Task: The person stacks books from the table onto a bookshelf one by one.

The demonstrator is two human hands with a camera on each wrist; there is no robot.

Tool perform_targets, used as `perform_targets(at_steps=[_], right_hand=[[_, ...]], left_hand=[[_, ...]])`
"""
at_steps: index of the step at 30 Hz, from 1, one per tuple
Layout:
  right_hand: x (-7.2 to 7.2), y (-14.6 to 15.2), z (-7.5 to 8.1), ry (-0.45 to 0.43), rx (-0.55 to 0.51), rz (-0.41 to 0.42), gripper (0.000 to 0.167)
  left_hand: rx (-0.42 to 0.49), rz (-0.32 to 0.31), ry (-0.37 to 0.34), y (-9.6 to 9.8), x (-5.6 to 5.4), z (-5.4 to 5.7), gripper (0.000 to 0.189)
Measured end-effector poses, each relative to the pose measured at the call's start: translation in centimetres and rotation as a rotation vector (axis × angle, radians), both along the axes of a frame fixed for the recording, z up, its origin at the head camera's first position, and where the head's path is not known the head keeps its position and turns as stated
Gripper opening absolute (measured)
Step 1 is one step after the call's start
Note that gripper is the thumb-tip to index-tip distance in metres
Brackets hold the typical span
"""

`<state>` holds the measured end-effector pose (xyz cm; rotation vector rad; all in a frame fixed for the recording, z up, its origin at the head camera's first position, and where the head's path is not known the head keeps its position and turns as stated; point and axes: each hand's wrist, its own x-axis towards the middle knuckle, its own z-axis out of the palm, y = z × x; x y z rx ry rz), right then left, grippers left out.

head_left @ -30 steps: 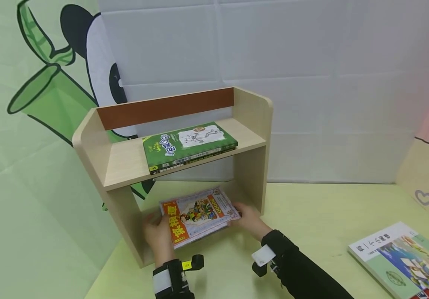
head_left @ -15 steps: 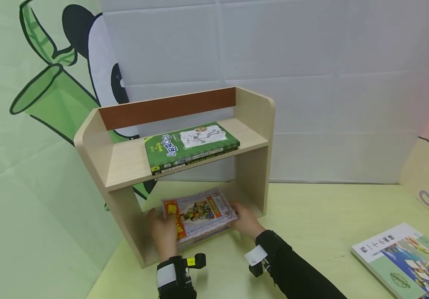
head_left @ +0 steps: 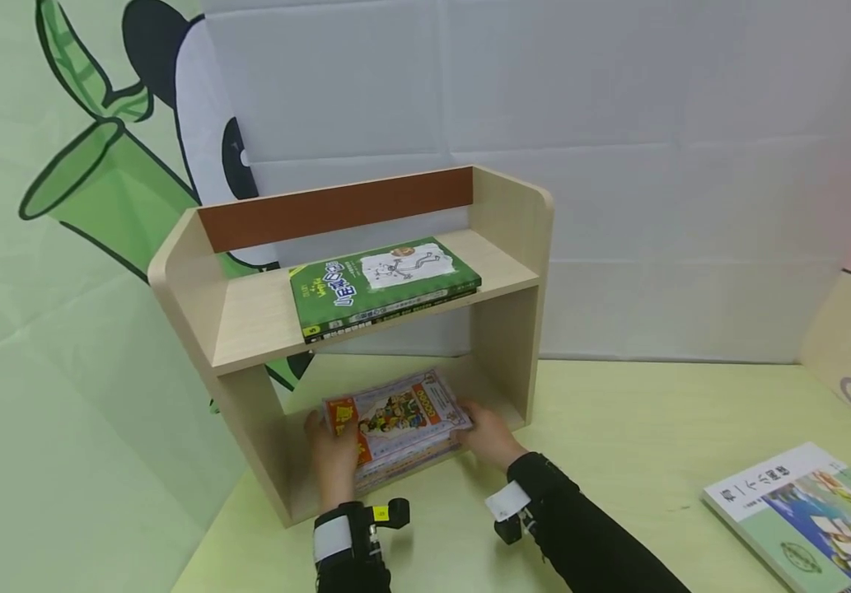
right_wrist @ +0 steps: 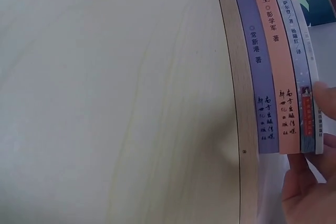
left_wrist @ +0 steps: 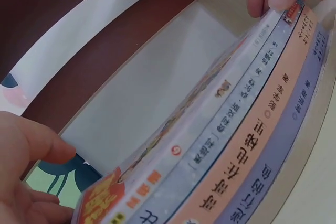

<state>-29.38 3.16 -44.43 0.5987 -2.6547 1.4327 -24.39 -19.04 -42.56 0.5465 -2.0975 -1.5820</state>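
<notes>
Several books are stacked flat on the lower shelf, spines toward me. The top book (head_left: pixel 398 414) has a lilac and red cover; under it show a blue-grey spine (left_wrist: pixel 210 148), an orange spine (left_wrist: pixel 249 140) and a purple spine (left_wrist: pixel 286 135). My left hand (head_left: pixel 335 459) is at the left end of the stack, fingers loosely bent; in the left wrist view its upper digit stands apart from the cover. At the right end, my right hand (head_left: pixel 493 438) holds the top book's corner, thumb on its upper edge and fingers curled against the stack's short end.
The small wooden bookshelf (head_left: pixel 508 346) stands on a pale yellow table (head_left: pixel 655 428), its side panels close outside both hands. Green books (head_left: pixel 388 284) lie on the upper shelf, just above the hands. More books (head_left: pixel 803 515) lie at the table's right.
The top book has come down level onto the stack and its spine now lines up with those below. Left hand has shifted slightly right; right hand has stayed at the right corner.
</notes>
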Motion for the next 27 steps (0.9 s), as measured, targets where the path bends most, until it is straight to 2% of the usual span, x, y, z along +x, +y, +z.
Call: perform_targets(at_steps=[7, 13, 17, 21, 23, 27], right_hand=[[-0.1, 0.5, -0.2, 0.058, 0.020, 0.015, 0.057], [0.4, 1.1, -0.4, 0.053, 0.014, 0.105, 0.055], [1.1, 1.7, -0.6, -0.036, -0.033, 0.112, 0.054], [2.0, 3.1, -0.3, -0.126, -0.124, 0.042, 0.051], [2.4, 4.1, -0.1, -0.171, -0.179, 0.016, 0.049], [3.3, 6.5, 0.2, -0.254, -0.279, -0.016, 0.046]], left_hand=[[0.029, 0.002, -0.016, 0.4, 0.0, 0.2, 0.070], [0.034, 0.010, -0.017, 0.8, 0.6, 0.4, 0.076], [-0.039, 0.057, 0.020, 1.2, 1.3, 0.9, 0.072], [-0.126, 0.084, 0.100, 1.9, 1.9, 2.2, 0.062], [-0.149, 0.069, 0.128, 2.4, 2.1, 2.8, 0.057], [-0.129, -0.035, 0.136, 3.5, 2.3, 3.5, 0.048]])
